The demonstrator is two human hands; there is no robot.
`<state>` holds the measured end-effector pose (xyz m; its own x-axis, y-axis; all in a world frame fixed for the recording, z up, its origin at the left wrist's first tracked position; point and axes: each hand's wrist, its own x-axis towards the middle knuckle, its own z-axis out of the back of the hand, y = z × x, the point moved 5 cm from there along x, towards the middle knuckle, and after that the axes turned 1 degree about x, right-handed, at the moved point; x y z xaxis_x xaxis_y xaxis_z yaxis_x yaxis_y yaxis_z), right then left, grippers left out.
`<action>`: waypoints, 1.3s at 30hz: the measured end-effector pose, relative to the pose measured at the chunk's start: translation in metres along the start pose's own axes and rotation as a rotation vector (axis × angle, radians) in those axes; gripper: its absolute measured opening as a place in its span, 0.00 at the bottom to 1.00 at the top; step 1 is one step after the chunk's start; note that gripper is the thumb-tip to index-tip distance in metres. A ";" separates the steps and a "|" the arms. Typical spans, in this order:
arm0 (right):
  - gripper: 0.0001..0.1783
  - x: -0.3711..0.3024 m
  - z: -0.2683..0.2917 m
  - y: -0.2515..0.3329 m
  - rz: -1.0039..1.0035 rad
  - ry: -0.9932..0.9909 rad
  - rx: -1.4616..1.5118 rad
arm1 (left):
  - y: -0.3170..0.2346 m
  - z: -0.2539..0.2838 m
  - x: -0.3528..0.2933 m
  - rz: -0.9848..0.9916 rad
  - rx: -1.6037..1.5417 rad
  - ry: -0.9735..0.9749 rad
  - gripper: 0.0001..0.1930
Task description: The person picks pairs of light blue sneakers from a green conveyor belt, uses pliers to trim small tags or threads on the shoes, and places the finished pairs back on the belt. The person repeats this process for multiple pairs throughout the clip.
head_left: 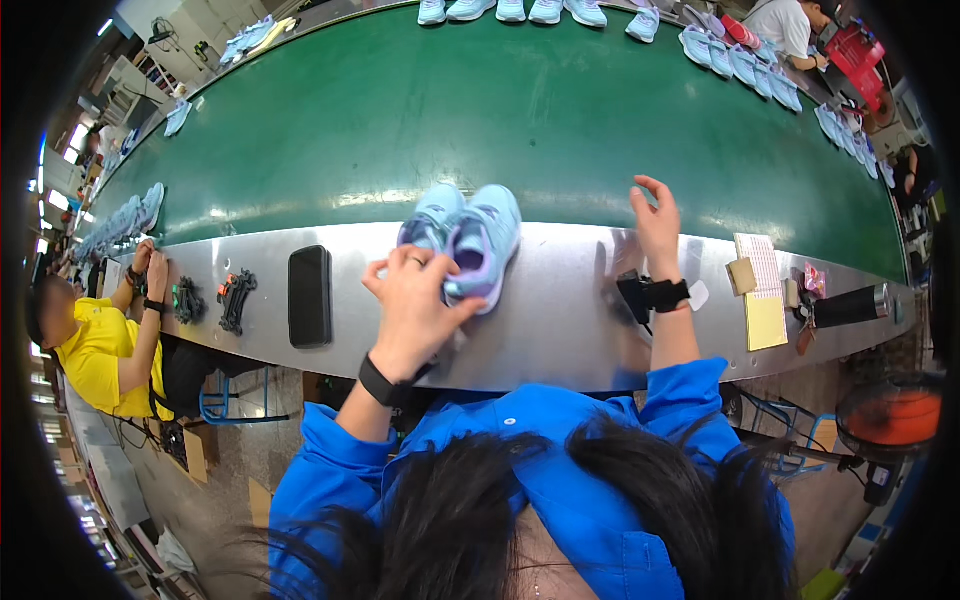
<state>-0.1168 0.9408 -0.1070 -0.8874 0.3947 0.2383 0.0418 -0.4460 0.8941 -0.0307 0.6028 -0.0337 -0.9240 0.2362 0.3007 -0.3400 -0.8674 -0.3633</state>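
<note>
A pair of light-blue sneakers lies in front of me, toes pointing away, across the seam of the metal worktop and the green belt. My left hand pinches the heel of the right-hand sneaker, thumb at its back and fingers at the lilac-lined collar. The left-hand sneaker rests right beside it, its heel partly hidden by my fingers. My right hand hovers to the right of the pair, near the belt's edge, holding nothing, with its fingers apart and slightly curled. Each wrist wears a black band.
A black phone and dark strap bundles lie left on the metal worktop. Paper sheets and a black cylinder are at right. More sneakers line the far side of the green belt. A yellow-shirted person sits left.
</note>
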 end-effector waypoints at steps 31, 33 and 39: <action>0.27 0.096 0.060 0.103 0.026 0.523 -0.109 | 0.039 -0.099 0.167 0.403 -1.540 0.113 0.05; 0.25 0.147 0.018 0.169 -0.041 0.625 0.131 | 0.066 -0.113 0.187 0.538 -1.573 -0.036 0.04; 0.25 0.334 -0.093 0.160 -0.170 0.541 0.100 | 0.105 -0.175 0.211 0.530 -1.490 -0.193 0.04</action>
<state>-0.4491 0.9267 0.0802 -0.9929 -0.0243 -0.1168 -0.1027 -0.3240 0.9405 -0.2919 0.6384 -0.1626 -0.9925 -0.0970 -0.0743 0.0317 0.3823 -0.9235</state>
